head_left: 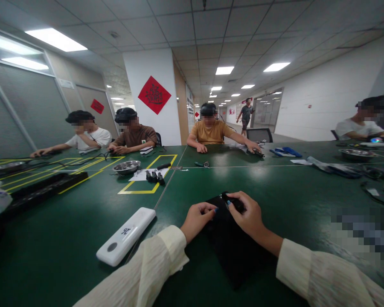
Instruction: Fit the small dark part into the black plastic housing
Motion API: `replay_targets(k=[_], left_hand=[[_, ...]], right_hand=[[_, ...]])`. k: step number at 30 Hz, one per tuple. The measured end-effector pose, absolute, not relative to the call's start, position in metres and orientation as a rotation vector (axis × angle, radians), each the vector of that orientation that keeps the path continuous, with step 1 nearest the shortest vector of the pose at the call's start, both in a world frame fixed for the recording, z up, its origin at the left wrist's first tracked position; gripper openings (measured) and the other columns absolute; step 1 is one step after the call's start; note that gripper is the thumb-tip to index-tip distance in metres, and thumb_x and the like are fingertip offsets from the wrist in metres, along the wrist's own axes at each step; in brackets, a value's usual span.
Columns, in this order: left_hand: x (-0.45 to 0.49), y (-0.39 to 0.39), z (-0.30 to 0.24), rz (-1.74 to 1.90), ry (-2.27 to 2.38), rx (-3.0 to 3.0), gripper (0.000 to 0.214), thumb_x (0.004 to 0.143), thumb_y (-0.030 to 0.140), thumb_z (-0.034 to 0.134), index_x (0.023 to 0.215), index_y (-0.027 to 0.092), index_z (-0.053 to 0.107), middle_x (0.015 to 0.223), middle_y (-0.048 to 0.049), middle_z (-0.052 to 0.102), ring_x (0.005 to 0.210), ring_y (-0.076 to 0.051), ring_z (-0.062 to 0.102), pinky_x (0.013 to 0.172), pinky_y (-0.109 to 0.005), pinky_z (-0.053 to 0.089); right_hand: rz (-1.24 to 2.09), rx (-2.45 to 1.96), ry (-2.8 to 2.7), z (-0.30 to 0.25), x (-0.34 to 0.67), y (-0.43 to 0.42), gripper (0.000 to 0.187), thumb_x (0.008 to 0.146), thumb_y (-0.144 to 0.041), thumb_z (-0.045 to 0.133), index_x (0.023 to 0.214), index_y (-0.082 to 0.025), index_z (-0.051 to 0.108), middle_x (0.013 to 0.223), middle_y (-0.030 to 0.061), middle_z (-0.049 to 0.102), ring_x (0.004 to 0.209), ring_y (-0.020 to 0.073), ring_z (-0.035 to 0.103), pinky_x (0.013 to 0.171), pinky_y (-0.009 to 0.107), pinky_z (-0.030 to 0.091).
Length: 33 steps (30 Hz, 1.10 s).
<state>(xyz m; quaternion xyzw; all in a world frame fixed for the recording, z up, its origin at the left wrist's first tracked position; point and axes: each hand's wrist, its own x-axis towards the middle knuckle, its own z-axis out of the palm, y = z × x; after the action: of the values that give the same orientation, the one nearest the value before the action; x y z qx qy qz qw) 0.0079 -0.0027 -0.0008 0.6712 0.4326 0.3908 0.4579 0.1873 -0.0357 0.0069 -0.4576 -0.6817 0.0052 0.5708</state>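
Observation:
A black piece of cloth (235, 251), perhaps a pouch, spreads over the green table below and between my hands. My left hand (196, 219) is closed, thumb and fingers pinching the cloth's upper left edge. On the other side, my right hand (250, 215) wraps round a small dark rounded object (238, 204) at the top of the cloth. Its kind is hard to make out, since the fingers and the black fabric hide much of it. Left of my forearm lies a long white case (127, 236) with a dark round spot and a handwritten mark.
Beyond my hands are a metal bowl (126, 167), several black parts (155, 177) on white paper and a small tool (201, 164). A black tray (48, 187) lies left. At the right are grey cloth (334, 167) and another bowl (357, 154). People sit around the far side.

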Motion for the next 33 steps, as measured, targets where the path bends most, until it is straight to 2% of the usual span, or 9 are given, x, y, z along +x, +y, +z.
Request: replay_targets(k=[7,12,21,27,30,33], left_hand=[[0.008,-0.002,-0.002,0.953,1.066,1.667,0.03,0.068,0.033,0.061,0.087,0.01,0.067,0.053,0.0024,0.051,0.049,-0.008,0.043,0.048,-0.019,0.03],[0.008,-0.004,0.0,0.958,1.083,1.658,0.028,0.068,0.032,0.061,0.085,0.011,0.067,0.052,0.0035,0.05,0.048,-0.007,0.043,0.048,-0.019,0.03],[0.008,-0.003,0.0,0.963,1.081,1.679,0.027,0.068,0.03,0.06,0.085,0.011,0.067,0.053,0.0029,0.051,0.049,-0.008,0.044,0.05,-0.02,0.031],[0.008,0.0,-0.005,0.952,1.081,1.708,0.026,0.07,0.027,0.057,0.087,0.01,0.065,0.055,0.0018,0.053,0.051,-0.008,0.046,0.051,-0.02,0.033],[0.007,-0.001,-0.004,0.936,1.076,1.714,0.026,0.071,0.027,0.056,0.088,0.01,0.065,0.056,0.0018,0.053,0.051,-0.009,0.047,0.052,-0.02,0.034],[0.008,-0.003,-0.002,0.92,1.084,1.718,0.026,0.071,0.028,0.057,0.088,0.01,0.065,0.055,0.0023,0.052,0.05,-0.008,0.046,0.051,-0.02,0.034]], right_hand=[[0.155,-1.22,-1.624,0.009,0.186,-0.031,0.022,0.077,-0.026,0.051,0.096,-0.025,0.062,0.093,0.0026,0.066,0.084,0.0208,0.061,0.074,0.033,0.047],[0.166,-1.107,-1.617,0.008,0.186,-0.028,0.02,0.078,-0.025,0.051,0.095,-0.023,0.061,0.093,0.0041,0.065,0.087,0.0206,0.06,0.078,0.033,0.046],[0.111,-1.06,-1.664,0.008,0.185,-0.031,0.019,0.077,-0.022,0.051,0.095,-0.022,0.057,0.087,0.0033,0.059,0.082,0.0191,0.058,0.073,0.03,0.045],[0.138,-1.315,-1.689,0.014,0.184,-0.036,0.022,0.084,-0.033,0.047,0.103,-0.026,0.055,0.098,0.0019,0.058,0.085,0.0188,0.059,0.073,0.031,0.045],[0.161,-1.341,-1.739,0.017,0.187,-0.034,0.024,0.088,-0.037,0.039,0.099,-0.027,0.058,0.095,0.0018,0.057,0.084,0.0179,0.059,0.073,0.031,0.046],[0.141,-1.34,-1.772,0.022,0.189,-0.033,0.024,0.088,-0.037,0.04,0.097,-0.026,0.059,0.094,0.0029,0.055,0.08,0.0173,0.058,0.07,0.03,0.047]])
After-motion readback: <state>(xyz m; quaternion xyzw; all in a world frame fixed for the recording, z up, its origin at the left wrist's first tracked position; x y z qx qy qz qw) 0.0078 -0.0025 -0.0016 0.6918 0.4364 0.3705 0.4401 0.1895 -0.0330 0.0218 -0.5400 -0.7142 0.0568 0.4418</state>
